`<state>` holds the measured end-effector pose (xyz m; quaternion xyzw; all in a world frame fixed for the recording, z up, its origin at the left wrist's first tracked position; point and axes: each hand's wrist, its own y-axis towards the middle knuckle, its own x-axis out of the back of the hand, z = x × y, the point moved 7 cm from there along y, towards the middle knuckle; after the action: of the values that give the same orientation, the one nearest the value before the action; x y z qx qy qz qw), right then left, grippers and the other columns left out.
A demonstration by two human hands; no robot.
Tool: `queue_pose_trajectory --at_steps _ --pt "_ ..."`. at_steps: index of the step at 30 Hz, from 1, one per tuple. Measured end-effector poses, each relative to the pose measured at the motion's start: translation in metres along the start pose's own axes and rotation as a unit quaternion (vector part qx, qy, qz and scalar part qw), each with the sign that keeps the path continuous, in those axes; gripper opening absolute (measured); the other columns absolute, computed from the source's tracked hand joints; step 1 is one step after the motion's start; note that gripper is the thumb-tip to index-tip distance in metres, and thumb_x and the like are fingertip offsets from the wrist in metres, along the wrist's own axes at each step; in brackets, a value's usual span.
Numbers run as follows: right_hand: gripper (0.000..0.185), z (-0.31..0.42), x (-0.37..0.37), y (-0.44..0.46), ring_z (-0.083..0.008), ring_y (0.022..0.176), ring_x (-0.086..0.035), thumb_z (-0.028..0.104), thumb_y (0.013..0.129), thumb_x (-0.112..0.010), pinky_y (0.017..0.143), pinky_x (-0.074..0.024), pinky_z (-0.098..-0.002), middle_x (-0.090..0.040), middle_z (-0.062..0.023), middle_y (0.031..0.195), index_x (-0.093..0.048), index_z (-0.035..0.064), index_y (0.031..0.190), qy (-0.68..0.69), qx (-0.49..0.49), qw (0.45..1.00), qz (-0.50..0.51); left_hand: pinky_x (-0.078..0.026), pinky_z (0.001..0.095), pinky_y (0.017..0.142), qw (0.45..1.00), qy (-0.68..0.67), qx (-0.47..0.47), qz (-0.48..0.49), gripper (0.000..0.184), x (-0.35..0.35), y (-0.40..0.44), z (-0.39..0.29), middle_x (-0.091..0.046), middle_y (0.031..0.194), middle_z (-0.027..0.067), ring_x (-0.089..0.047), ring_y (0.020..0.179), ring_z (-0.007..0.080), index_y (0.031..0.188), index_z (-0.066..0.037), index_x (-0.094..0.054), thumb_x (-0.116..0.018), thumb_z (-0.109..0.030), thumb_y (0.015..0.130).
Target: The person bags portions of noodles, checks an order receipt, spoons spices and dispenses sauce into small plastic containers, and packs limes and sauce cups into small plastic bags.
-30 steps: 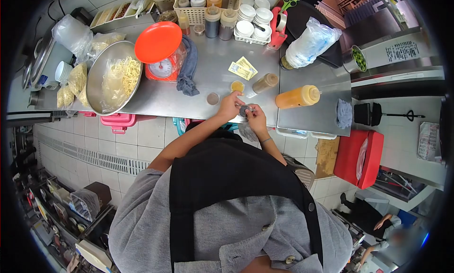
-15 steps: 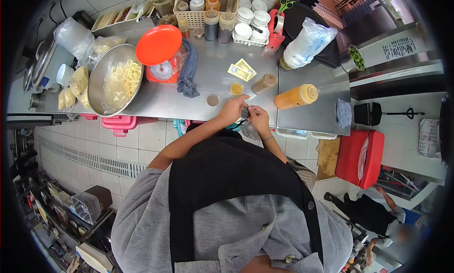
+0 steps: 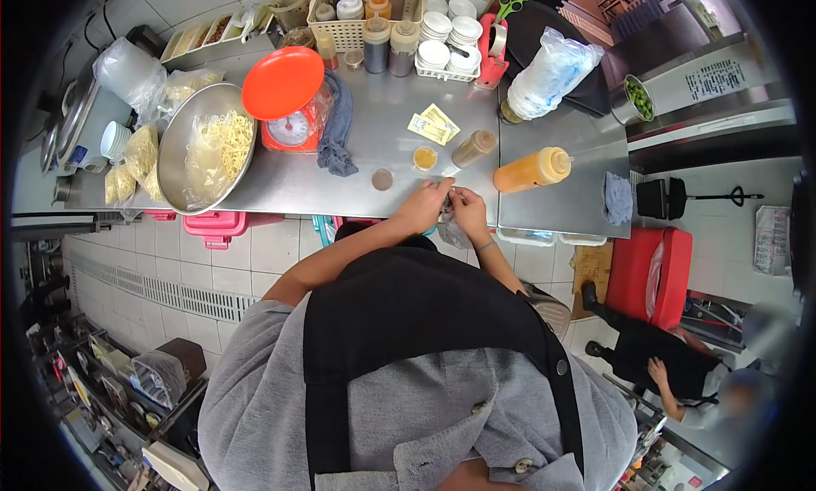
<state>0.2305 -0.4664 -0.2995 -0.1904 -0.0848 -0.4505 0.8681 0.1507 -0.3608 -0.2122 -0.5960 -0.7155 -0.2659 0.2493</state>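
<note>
2 sets of fingers (image 3: 463, 200) pinch seemingly filmy plastic (image 3: 453, 234).

Smooth metal counter (image 3: 378, 108), glossy plastic tray (image 3: 283, 83), matt cloth towel (image 3: 337, 125), translucent plastic bag (image 3: 454, 234)

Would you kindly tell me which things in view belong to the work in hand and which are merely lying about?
Apparently in use:
- translucent plastic bag, seemingly held by left hand and right hand
- small round yellow-filled cup, probably

Apparently lying about:
- red round-topped scale
- crumpled blue-grey cloth
- wide silver metal bowl
</note>
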Motion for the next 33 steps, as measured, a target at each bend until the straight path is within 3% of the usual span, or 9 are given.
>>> queue_pose_trajectory --at_steps 5,7,13,16,18,23,28,30,33 --pt "0.037 0.022 0.020 -0.025 -0.0079 0.062 -0.054 0.019 0.088 -0.059 0.054 -0.0434 -0.0250 -0.062 -0.0032 0.073 -0.054 0.0030 0.121 0.006 -0.020 1.000 -0.007 -0.045 0.0427 0.083 0.999 0.025 0.006 -0.033 0.056 0.019 0.007 -0.014 -0.060 0.103 0.0159 -0.053 0.099 0.0359 0.123 -0.004 -0.043 -0.068 -0.010 0.073" --pt "0.034 0.023 0.034 -0.029 -0.0060 0.062 -0.047 0.021 0.089 -0.058 0.054 -0.0395 -0.0227 -0.057 0.0009 0.072 -0.054 0.0036 0.119 0.025 -0.081 0.996 -0.006 -0.044 0.0412 0.086 0.982 0.044 -0.086 -0.164 0.049 0.049 0.004 -0.029 -0.060 0.107 0.0137 -0.052 0.100 0.0340 0.119 -0.004 -0.049 -0.067 -0.013 0.074" --pt "0.027 0.055 0.047 -0.053 -0.0044 0.066 -0.044 0.024 0.092 -0.054 0.060 -0.0360 -0.0196 -0.054 0.0026 0.074 -0.058 0.0078 0.114 0.044 -0.111 0.992 0.044 -0.039 0.0451 0.091 0.928 0.147 0.064 -0.336 0.048 0.144 -0.035 0.056 -0.058 0.111 0.0128 -0.050 0.104 0.0343 0.116 -0.005 -0.053 -0.068 -0.007 0.071" --pt "0.027 0.055 0.044 -0.056 -0.0044 0.066 -0.044 0.024 0.092 -0.055 0.060 -0.0363 -0.0198 -0.054 0.0028 0.075 -0.058 0.0068 0.112 0.032 -0.121 0.990 0.063 -0.042 0.0427 0.087 0.913 0.179 0.128 -0.342 0.044 0.155 -0.068 0.102 -0.060 0.106 0.0134 -0.053 0.098 0.0341 0.112 -0.007 -0.056 -0.067 -0.004 0.070" --pt "0.027 0.059 0.041 -0.055 -0.0042 0.066 -0.044 0.025 0.092 -0.055 0.060 -0.0363 -0.0198 -0.054 0.0028 0.075 -0.058 0.0064 0.111 0.036 -0.116 0.991 0.063 -0.045 0.0375 0.083 0.943 0.106 0.198 -0.247 0.036 0.140 -0.076 0.145 -0.064 0.098 0.0123 -0.057 0.096 0.0307 0.105 -0.006 -0.059 -0.067 -0.002 0.070" --pt "0.027 0.086 0.031 -0.050 -0.0036 0.066 -0.044 0.024 0.092 -0.055 0.060 -0.0356 -0.0188 -0.054 0.0029 0.075 -0.059 0.0055 0.111 0.076 -0.094 0.991 0.062 -0.048 0.0396 0.076 0.938 0.116 0.199 -0.260 0.022 0.149 -0.075 0.148 -0.065 0.093 0.0138 -0.061 0.083 0.0334 0.097 -0.007 -0.061 -0.064 -0.006 0.076" --pt "0.027 0.134 0.029 -0.049 -0.0093 0.063 -0.049 0.028 0.092 -0.054 0.060 -0.0427 -0.0224 -0.051 -0.0003 0.076 -0.060 0.0051 0.105 0.299 -0.113 0.947 0.034 -0.048 0.0432 0.071 0.923 0.119 0.124 -0.344 0.035 0.158 -0.074 0.120 -0.061 0.088 0.0200 -0.059 0.077 0.0372 0.116 -0.005 -0.053 -0.060 -0.017 0.084" --pt "0.030 0.131 0.025 -0.036 -0.0110 0.068 -0.049 0.031 0.094 -0.052 0.062 -0.0438 -0.0249 -0.049 -0.0007 0.078 -0.060 0.0041 0.105 0.348 -0.122 0.929 0.026 -0.048 0.0423 0.070 0.915 0.129 -0.003 -0.382 0.048 0.169 -0.065 0.056 -0.061 0.088 0.0171 -0.057 0.071 0.0359 0.124 -0.001 -0.046 -0.062 -0.022 0.084" --pt "0.033 0.141 0.013 -0.032 -0.0104 0.074 -0.048 0.033 0.095 -0.048 0.067 -0.0430 -0.0253 -0.048 -0.0014 0.079 -0.060 0.0033 0.105 0.419 -0.127 0.899 -0.010 -0.047 0.0307 0.063 0.962 -0.141 0.006 -0.233 0.058 0.161 -0.049 -0.028 -0.059 0.096 0.0113 -0.056 0.068 0.0216 0.128 -0.003 -0.040 -0.068 -0.020 0.080"
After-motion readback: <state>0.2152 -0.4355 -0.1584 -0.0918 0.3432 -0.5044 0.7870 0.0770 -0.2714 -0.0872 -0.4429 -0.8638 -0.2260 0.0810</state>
